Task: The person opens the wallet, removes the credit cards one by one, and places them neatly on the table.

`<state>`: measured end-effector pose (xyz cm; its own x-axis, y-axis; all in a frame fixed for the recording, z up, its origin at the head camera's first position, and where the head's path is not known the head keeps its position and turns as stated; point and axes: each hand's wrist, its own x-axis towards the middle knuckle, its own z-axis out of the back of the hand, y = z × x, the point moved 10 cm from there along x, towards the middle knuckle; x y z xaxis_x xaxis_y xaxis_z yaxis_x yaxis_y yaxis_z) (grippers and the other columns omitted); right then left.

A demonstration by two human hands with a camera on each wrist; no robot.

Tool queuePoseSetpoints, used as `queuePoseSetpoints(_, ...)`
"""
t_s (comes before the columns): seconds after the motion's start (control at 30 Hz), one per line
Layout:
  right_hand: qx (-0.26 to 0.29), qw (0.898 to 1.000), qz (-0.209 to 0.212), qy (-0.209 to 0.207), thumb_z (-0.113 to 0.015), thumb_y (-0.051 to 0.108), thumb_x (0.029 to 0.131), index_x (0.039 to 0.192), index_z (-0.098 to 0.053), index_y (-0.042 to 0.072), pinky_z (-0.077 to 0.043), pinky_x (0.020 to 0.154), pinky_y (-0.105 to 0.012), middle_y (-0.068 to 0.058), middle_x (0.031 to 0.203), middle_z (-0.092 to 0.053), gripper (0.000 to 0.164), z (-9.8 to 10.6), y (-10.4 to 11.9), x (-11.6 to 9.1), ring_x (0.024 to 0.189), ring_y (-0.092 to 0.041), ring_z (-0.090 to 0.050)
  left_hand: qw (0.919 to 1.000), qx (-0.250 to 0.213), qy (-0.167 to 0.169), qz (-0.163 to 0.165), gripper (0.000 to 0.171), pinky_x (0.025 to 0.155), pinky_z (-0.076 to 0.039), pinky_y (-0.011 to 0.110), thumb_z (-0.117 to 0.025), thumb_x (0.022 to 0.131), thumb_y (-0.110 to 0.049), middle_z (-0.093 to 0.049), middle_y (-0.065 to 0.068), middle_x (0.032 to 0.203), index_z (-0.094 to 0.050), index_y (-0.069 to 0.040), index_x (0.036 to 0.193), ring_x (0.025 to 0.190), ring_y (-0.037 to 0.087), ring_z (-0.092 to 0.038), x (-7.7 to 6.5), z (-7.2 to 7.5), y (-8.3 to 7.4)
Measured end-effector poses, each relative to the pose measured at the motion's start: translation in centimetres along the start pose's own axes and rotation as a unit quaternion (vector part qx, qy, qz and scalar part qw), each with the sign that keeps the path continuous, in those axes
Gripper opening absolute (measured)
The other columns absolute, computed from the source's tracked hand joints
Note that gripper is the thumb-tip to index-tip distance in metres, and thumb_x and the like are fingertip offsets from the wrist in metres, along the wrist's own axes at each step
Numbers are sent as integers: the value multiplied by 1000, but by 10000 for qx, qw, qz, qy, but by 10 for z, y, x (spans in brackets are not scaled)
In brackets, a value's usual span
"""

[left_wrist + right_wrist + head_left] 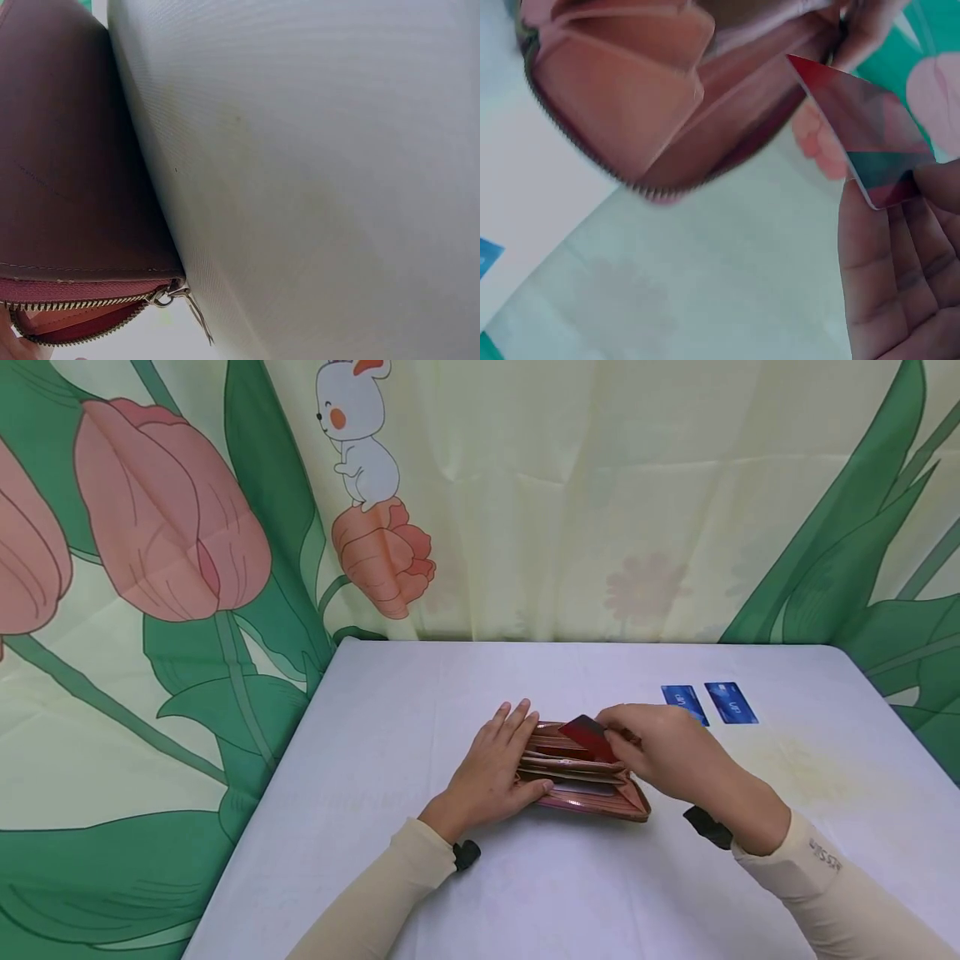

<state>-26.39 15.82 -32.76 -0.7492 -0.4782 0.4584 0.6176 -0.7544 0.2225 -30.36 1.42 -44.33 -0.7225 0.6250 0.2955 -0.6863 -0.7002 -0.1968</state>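
On the table stands a brown-pink zip wallet (pixel 592 808), unzipped and spread so that its compartments face up. My left hand (pixel 483 772) holds its left end, thumb along the near rim and fingers over the far side. Its brown outer face (pixel 67 150) and zip pull (pixel 180 295) show in the left wrist view. My right hand (pixel 663 747) pinches a red and dark card (pixel 588 737) by one edge, at the wallet's rear compartment. The right wrist view shows that card (pixel 877 142) between thumb and fingers. A pale card (pixel 581 788) lies in the front compartment.
Two blue cards lie behind my right hand, the left one (pixel 678 696) partly covered by it and the right one (pixel 731 702) in full view. A white cloth covers the table (pixel 360 743). Behind it hangs a flower-printed curtain (pixel 525 527).
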Motion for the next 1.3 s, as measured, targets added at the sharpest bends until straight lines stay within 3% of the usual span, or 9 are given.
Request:
queuePoseSetpoints(0.23,253,9970,-377,-624,-68,-2,82,99,-68,4,-54,55,-22,-2,78,-72,18,29,-33,-7,66,-11,-68,10000,83,45,0,91,118,-18,44,-49,90,-64,-7,3,163,-16,-12,156,150,25,-1,0,-1,0)
queuePoseSetpoints(0.33,307,9925,-797,-870,-68,-3,83,100,-68,3,-50,55,-15,-4,77,-72,18,39,-55,-15,64,-15,-67,9999,70,90,2,91,118,-17,44,-48,90,-65,-6,3,164,-15,-12,156,150,24,0,0,-2,0)
queuePoseSetpoints(0.43,503,9825,-1514,-957,-66,-1,87,106,-67,1,-47,54,-10,-10,81,-72,19,43,-85,-27,67,-23,-68,9999,40,118,3,91,118,-17,44,-48,90,-65,-6,4,163,-15,-12,156,150,25,1,0,-1,0)
queuePoseSetpoints(0.6,858,9540,-2804,-627,-58,12,96,117,-61,-2,-49,55,-15,-21,93,-69,25,35,-138,-52,75,-33,-69,9999,52,108,-35,91,118,-16,44,-48,90,-65,-9,6,163,-16,-11,156,150,26,-1,0,1,0)
queuePoseSetpoints(0.73,1109,9314,-3463,-164,-53,21,99,121,-57,-3,-53,56,-24,-27,102,-66,33,20,-170,-73,76,-30,-68,9999,14,93,-46,91,118,-16,44,-48,90,-65,-9,6,163,-17,-10,156,150,26,-3,0,2,0)
queuePoseSetpoints(0.97,1765,8944,-4057,659,-51,23,100,125,-53,-5,-58,64,-33,-32,114,-61,37,-16,-205,-104,82,-26,-66,10000,-10,56,-70,91,118,-17,45,-46,90,-66,-8,4,163,-16,-11,156,150,27,-5,0,1,0)
queuePoseSetpoints(1.2,2171,8488,-4633,1334,-51,20,99,128,-49,-8,-57,66,-32,-32,119,-53,41,-43,-223,-130,86,-25,-61,9999,-31,28,-106,91,118,-16,45,-46,90,-66,-6,4,163,-15,-11,156,150,27,-4,1,-1,0)
queuePoseSetpoints(1.3,2346,8347,-4760,1474,-51,20,99,129,-48,-9,-57,66,-32,-29,118,-53,42,-50,-227,-136,86,-25,-58,9999,-59,31,-96,91,118,-16,45,-47,90,-65,-7,4,163,-16,-11,156,150,26,-3,1,-1,0)
